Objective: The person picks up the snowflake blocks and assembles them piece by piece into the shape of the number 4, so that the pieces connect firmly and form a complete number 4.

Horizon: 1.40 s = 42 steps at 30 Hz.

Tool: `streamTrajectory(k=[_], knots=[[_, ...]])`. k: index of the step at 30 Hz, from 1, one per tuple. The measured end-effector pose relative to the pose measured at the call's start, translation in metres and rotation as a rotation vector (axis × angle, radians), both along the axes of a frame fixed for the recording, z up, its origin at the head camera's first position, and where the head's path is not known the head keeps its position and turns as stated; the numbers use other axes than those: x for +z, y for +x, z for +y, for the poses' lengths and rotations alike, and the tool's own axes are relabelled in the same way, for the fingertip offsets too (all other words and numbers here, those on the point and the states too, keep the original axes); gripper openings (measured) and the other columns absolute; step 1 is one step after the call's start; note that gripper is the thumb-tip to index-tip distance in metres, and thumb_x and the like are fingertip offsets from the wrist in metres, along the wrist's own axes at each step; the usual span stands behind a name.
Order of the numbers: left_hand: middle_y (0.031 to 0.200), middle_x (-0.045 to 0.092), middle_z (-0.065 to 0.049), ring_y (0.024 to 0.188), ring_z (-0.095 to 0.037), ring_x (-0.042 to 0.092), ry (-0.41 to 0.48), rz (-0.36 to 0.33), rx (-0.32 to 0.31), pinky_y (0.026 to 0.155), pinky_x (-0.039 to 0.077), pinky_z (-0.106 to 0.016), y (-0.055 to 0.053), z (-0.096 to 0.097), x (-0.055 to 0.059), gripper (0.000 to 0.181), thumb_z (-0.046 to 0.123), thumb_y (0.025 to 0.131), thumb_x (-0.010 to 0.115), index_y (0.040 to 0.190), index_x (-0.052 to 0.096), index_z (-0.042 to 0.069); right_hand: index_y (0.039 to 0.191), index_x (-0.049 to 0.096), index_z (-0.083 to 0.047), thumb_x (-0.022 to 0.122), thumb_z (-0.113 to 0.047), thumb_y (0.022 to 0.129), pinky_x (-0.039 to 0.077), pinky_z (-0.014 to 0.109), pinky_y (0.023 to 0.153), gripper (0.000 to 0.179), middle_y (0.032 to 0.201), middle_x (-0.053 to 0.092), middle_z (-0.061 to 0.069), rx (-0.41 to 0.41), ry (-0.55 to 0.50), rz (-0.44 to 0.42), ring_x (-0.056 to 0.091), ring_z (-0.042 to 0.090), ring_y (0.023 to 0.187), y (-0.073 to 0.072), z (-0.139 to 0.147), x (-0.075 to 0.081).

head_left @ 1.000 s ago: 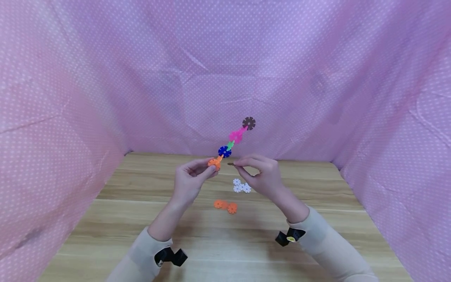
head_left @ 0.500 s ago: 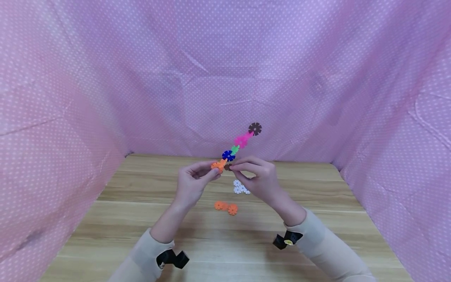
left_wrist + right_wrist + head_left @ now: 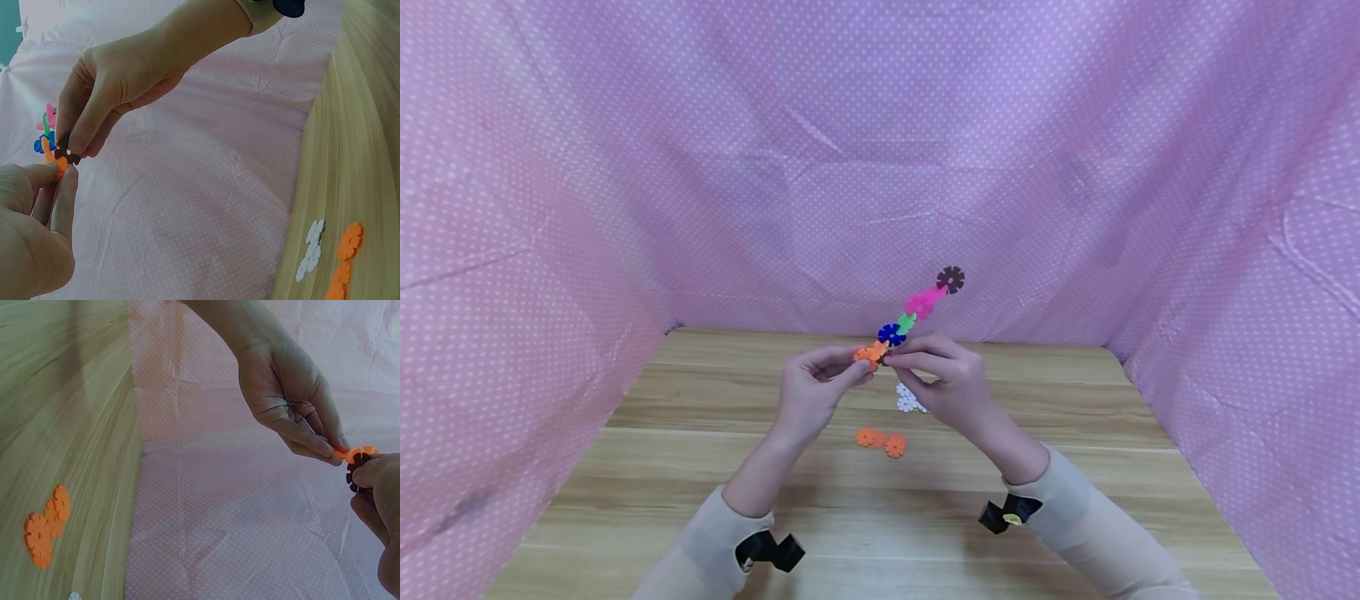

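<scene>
In the head view my left hand [image 3: 811, 385] pinches an orange notched building disc [image 3: 867, 356] at the near end of a chain. From there the chain slants up to the right: a second orange disc, a blue disc [image 3: 891, 335], a green disc [image 3: 907, 322], pink discs [image 3: 921, 307] and a dark brown disc [image 3: 951, 280]. My right hand [image 3: 951, 383] pinches a loose-looking brown disc [image 3: 357, 476] between thumb and fingers. Its edge overlaps the orange piece in the right wrist view. Fingertips hide part of both discs.
Below the hands, white discs [image 3: 906, 400] lie in a cluster on the wooden table [image 3: 700, 467], partly hidden by the right hand. Nearer to me is a group of orange discs [image 3: 894, 446]. Pink dotted cloth [image 3: 880, 167] encloses the table at the back and sides.
The right hand has brought its brown disc left and turned it against the orange end piece. The chain in the left hand has shifted slightly right and down.
</scene>
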<state>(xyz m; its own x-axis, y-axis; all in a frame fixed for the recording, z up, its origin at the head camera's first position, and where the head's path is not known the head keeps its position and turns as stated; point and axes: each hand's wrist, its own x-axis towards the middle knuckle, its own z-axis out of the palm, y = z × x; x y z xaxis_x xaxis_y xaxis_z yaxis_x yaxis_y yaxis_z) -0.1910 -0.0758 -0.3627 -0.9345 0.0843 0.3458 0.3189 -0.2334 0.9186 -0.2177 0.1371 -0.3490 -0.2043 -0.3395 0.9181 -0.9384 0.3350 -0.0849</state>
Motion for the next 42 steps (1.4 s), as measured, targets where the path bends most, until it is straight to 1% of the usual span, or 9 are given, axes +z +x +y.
streamTrajectory(k=[4, 14, 17, 21, 26, 29, 33, 38, 42], knots=[[0.095, 0.082, 0.009, 0.089, -0.01, 0.08, -0.014, 0.012, 0.008, 0.085, 0.07, -0.033, -0.001, 0.0, -0.001, 0.025, -0.011, 0.093, 0.074, 0.115, 0.069, -0.022, 0.095, 0.083, -0.006, 0.083, 0.0, 0.089, 0.069, 0.03, 0.074, 0.009, 0.092, 0.079, 0.01, 0.009, 0.008, 0.012, 0.076, 0.025, 0.084, -0.001, 0.0, -0.001], [0.095, 0.083, 0.007, 0.086, -0.011, 0.081, -0.068, 0.039, -0.009, 0.084, 0.07, -0.036, -0.003, -0.003, -0.002, 0.022, -0.006, 0.093, 0.077, 0.112, 0.074, -0.016, 0.09, 0.084, -0.005, 0.083, 0.001, 0.088, 0.069, 0.035, 0.072, 0.006, 0.084, 0.079, 0.009, 0.033, 0.019, 0.07, 0.075, 0.026, 0.078, -0.005, -0.001, -0.003], [0.095, 0.083, 0.007, 0.086, -0.011, 0.081, -0.066, 0.037, -0.005, 0.084, 0.07, -0.035, -0.002, -0.004, -0.001, 0.022, -0.006, 0.093, 0.076, 0.113, 0.073, -0.016, 0.09, 0.084, -0.005, 0.083, 0.002, 0.088, 0.069, 0.034, 0.072, 0.007, 0.084, 0.078, 0.009, 0.038, 0.02, 0.07, 0.075, 0.026, 0.078, -0.005, -0.001, -0.003], [0.096, 0.083, 0.007, 0.086, -0.011, 0.081, -0.049, 0.036, -0.009, 0.085, 0.07, -0.035, -0.002, -0.003, -0.001, 0.024, -0.006, 0.094, 0.076, 0.115, 0.072, -0.017, 0.092, 0.083, -0.005, 0.085, 0.007, 0.082, 0.068, 0.031, 0.07, 0.015, 0.086, 0.078, 0.01, 0.05, 0.019, 0.063, 0.074, 0.025, 0.078, -0.006, -0.001, -0.003], [0.096, 0.083, 0.008, 0.087, -0.011, 0.081, -0.026, 0.019, 0.001, 0.086, 0.07, -0.035, 0.0, -0.002, 0.001, 0.026, -0.008, 0.093, 0.075, 0.116, 0.069, -0.02, 0.095, 0.082, -0.003, 0.087, 0.008, 0.078, 0.07, 0.03, 0.078, 0.021, 0.09, 0.081, 0.012, 0.066, 0.0, 0.015, 0.078, 0.028, 0.081, -0.008, 0.006, -0.003], [0.094, 0.082, 0.008, 0.085, -0.01, 0.08, -0.023, 0.009, 0.033, 0.085, 0.07, -0.033, 0.0, -0.001, 0.002, 0.025, -0.011, 0.092, 0.075, 0.114, 0.069, -0.02, 0.094, 0.081, -0.004, 0.087, 0.003, 0.079, 0.07, 0.029, 0.079, 0.017, 0.09, 0.082, 0.012, 0.026, 0.002, -0.009, 0.08, 0.028, 0.08, -0.013, 0.015, -0.004], [0.094, 0.082, 0.008, 0.085, -0.011, 0.08, -0.014, 0.007, 0.053, 0.085, 0.07, -0.033, -0.001, -0.002, 0.004, 0.025, -0.012, 0.091, 0.074, 0.114, 0.069, -0.021, 0.092, 0.081, -0.005, 0.086, 0.002, 0.077, 0.069, 0.027, 0.07, 0.017, 0.087, 0.081, 0.01, -0.054, 0.031, -0.053, 0.078, 0.024, 0.073, -0.022, 0.03, -0.008], [0.094, 0.082, 0.009, 0.085, -0.01, 0.08, -0.008, -0.001, 0.05, 0.085, 0.07, -0.032, 0.0, -0.003, 0.004, 0.026, -0.014, 0.091, 0.073, 0.116, 0.068, -0.021, 0.094, 0.082, -0.004, 0.087, 0.003, 0.077, 0.068, 0.027, 0.069, 0.019, 0.087, 0.081, 0.009, -0.12, 0.077, -0.137, 0.078, 0.021, 0.073, -0.032, 0.045, -0.021], [0.093, 0.082, 0.01, 0.084, -0.009, 0.08, -0.007, -0.008, 0.048, 0.085, 0.07, -0.031, 0.0, -0.003, 0.003, 0.027, -0.015, 0.091, 0.072, 0.117, 0.066, -0.022, 0.095, 0.082, -0.004, 0.088, 0.001, 0.079, 0.069, 0.032, 0.07, 0.018, 0.087, 0.081, 0.009, -0.162, 0.101, -0.193, 0.078, 0.022, 0.075, -0.038, 0.052, -0.034]])
